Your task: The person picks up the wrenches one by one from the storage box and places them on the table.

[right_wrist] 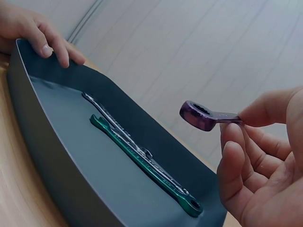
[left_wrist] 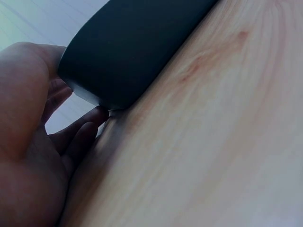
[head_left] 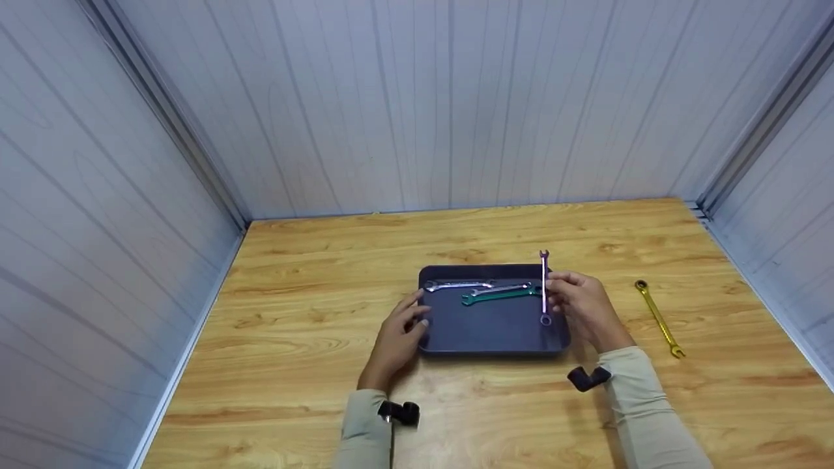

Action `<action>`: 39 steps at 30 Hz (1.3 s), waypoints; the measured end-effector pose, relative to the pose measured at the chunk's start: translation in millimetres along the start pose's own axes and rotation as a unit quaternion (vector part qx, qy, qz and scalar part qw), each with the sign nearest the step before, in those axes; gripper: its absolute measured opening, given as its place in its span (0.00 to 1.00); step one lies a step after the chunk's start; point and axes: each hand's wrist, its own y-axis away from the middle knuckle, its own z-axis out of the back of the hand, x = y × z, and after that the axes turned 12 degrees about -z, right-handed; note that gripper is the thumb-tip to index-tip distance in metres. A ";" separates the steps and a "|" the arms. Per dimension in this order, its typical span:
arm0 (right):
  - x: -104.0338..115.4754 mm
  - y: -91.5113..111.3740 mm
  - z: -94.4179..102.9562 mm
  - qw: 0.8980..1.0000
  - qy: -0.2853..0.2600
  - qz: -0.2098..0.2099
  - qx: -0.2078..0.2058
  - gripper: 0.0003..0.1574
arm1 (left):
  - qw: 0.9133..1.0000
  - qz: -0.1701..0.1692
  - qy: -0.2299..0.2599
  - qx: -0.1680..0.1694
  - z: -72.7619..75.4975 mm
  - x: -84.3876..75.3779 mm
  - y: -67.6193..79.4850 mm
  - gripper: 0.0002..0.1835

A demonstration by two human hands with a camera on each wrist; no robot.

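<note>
A purple combination wrench (head_left: pixel 545 286) is pinched between the thumb and fingers of my right hand (head_left: pixel 582 305), held above the tray's right side. In the right wrist view its ring end (right_wrist: pixel 199 116) points away from the fingertips. My left hand (head_left: pixel 399 335) grips the left wall of the dark tray (head_left: pixel 488 332), with some fingers over the rim and others against the outside. Inside the tray lie a green wrench (head_left: pixel 498 296), a small silver wrench (head_left: pixel 505 288) close behind it, and another silver wrench (head_left: pixel 459 284) near the back left.
A gold wrench (head_left: pixel 659 319) lies on the wooden table (head_left: pixel 293 365), right of my right hand. Pale panel walls (head_left: pixel 423 104) enclose the table at the back and both sides.
</note>
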 end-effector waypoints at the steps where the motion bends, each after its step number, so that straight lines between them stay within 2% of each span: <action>1: 0.4 0.7 1.5 1.000 0.004 -0.001 -0.002 0.08 | 1.000 -0.001 0.001 0.001 0.2 -0.1 0.1 0.15; 5: 1.3 2.4 8.7 1.000 0.011 -0.002 0.000 0.09 | 1.000 -0.004 0.005 0.003 0.7 -0.5 0.4 0.15; 11: 3.0 3.4 22.5 1.000 -0.012 -0.001 0.009 0.02 | 1.000 -0.009 0.007 0.001 -0.2 -0.7 -0.3 0.15; 16: 5.0 4.6 32.7 1.000 -0.022 -0.003 0.007 0.05 | 1.000 -0.013 0.005 -0.003 -0.6 -0.5 -0.8 0.15; 20: 5.2 5.3 37.4 1.000 -0.028 -0.005 0.004 0.05 | 1.000 0.001 0.000 0.000 -0.5 0.0 -0.8 0.15; 23: 4.5 5.8 39.5 1.000 -0.026 -0.006 0.004 0.05 | 1.000 0.012 -0.004 0.001 -0.3 -0.3 -0.7 0.15; 33: 1.4 8.4 49.9 1.000 -0.006 -0.012 -0.001 0.03 | 1.000 0.001 0.001 0.000 -0.6 0.3 0.1 0.15; 39: -0.8 10.3 60.2 1.000 -0.005 -0.019 -0.008 0.03 | 1.000 0.006 0.003 0.002 -0.6 -1.4 -0.1 0.15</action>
